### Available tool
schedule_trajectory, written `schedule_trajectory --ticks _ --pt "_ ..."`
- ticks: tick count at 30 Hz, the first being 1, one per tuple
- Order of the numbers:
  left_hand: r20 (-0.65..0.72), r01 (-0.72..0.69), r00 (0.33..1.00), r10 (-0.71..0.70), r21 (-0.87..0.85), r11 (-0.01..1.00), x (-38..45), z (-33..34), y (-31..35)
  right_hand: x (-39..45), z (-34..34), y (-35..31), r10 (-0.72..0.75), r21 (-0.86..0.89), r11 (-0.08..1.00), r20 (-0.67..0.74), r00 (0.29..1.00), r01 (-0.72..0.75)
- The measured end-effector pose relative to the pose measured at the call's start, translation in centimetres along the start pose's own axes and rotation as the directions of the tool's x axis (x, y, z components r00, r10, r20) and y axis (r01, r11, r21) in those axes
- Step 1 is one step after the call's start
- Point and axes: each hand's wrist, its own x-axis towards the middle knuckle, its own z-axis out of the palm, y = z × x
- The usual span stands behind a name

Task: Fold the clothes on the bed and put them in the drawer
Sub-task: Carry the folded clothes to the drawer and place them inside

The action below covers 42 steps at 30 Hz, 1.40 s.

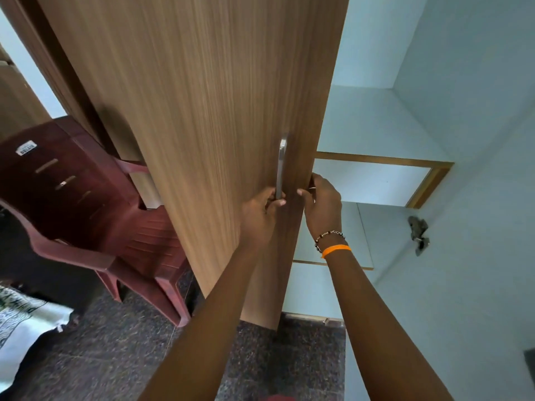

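Note:
A tall wooden wardrobe door (202, 111) stands partly open in front of me. My left hand (259, 215) grips the lower end of its metal bar handle (280, 166). My right hand (321, 204) curls round the door's free edge just right of the handle, with beaded and orange bands on its wrist. Behind the door edge the pale blue wardrobe interior (376, 125) shows a shelf and a wood-framed drawer front (373, 180). No clothes are in either hand.
A dark red plastic chair (86, 212) stands left of the door. A patterned white cloth on the bed (23, 322) shows at the lower left. The floor (115, 357) is dark speckled stone. A metal hinge (418, 234) sits on the inner wall at right.

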Motion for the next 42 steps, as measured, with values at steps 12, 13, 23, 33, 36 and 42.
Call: schedule_trajectory --ticks 12,13,23,33,36,42 --pt "0.018 0.020 1.000 -0.022 0.116 0.993 4.6 2.4 -0.3 5.3 1.4 1.1 0.011 -0.072 0.997 0.017 1.000 -0.010" --pt "0.026 0.019 0.999 -0.022 0.123 0.992 4.7 2.4 -0.4 5.5 1.5 1.1 0.011 -0.079 0.997 0.019 1.000 -0.010" --pt "0.012 0.078 0.997 -0.080 0.146 0.986 4.8 1.9 0.4 5.1 1.3 1.3 0.008 0.017 1.000 0.011 1.000 -0.008" --pt "0.178 0.231 0.957 -0.231 0.018 0.973 -4.1 5.8 2.5 -7.3 -5.7 5.4 0.246 0.234 0.948 -0.114 0.963 -0.215" --pt "0.420 0.164 0.895 -0.151 0.005 0.986 -8.7 9.3 4.9 -14.6 -7.6 7.9 0.424 0.234 0.895 -0.185 0.887 -0.379" --pt "0.676 0.100 0.737 -0.022 -0.077 0.992 -15.1 13.9 9.4 -24.6 -12.5 12.4 0.711 0.346 0.684 -0.514 0.480 -0.642"
